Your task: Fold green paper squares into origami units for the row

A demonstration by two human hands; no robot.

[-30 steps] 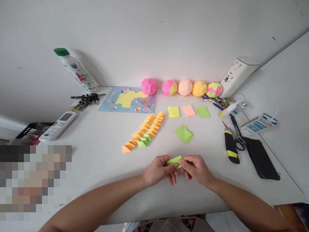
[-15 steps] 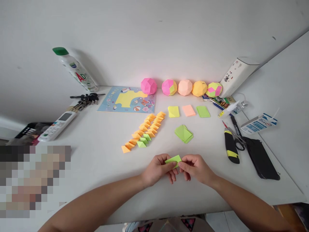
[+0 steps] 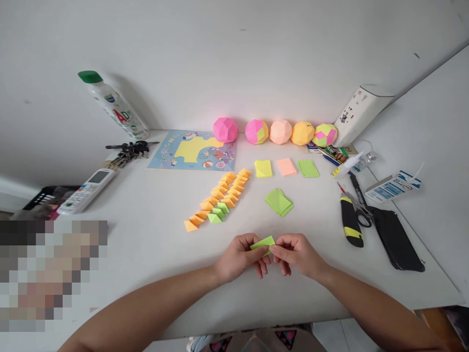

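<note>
Between my two hands is a folded green paper (image 3: 264,243), held above the front of the table. My left hand (image 3: 244,256) pinches its left part between thumb and fingers. The right corner is gripped by my right hand (image 3: 295,252), thumb on top. Beyond them lies a loose pile of green paper sheets (image 3: 279,202). To the left, folded orange paper units (image 3: 220,188) stand in two slanting rows, with several folded green units (image 3: 219,213) at the near end of one row.
Paper balls (image 3: 280,132) line the wall behind yellow (image 3: 263,168), peach (image 3: 286,166) and green (image 3: 308,168) paper stacks. Scissors (image 3: 363,217), a cutter (image 3: 351,222) and a black pouch (image 3: 397,239) lie right. A remote (image 3: 88,190) and a bottle (image 3: 117,107) are left.
Very little differs. Both hands keep hold of the green paper in nearly the same place, and the paper's top edge sits slightly lower.
</note>
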